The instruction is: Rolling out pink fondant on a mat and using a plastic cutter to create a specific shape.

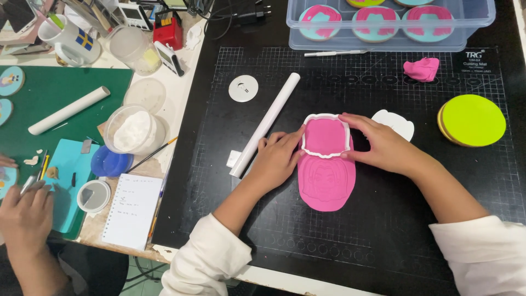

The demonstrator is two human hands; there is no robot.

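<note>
On black cutting mat (230, 181), flat pink fondant sheet (326, 186), white cutter (326, 136) atop

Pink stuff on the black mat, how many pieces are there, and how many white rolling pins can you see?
Flat pink sheet under the white cutter: 1
Pink lump: 1
White rolling pin on the black mat: 1
White rolling pin on the green mat: 1
Total: 4

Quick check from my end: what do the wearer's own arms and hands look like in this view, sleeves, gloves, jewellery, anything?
Both hands are bare: no gloves, and no rings or watch that show on the left hand or the right hand. Each arm wears a loose white long sleeve, pushed up so the forearms are uncovered; the left sleeve bunches near the elbow, and so does the right sleeve. No markings show on the fabric.
</note>
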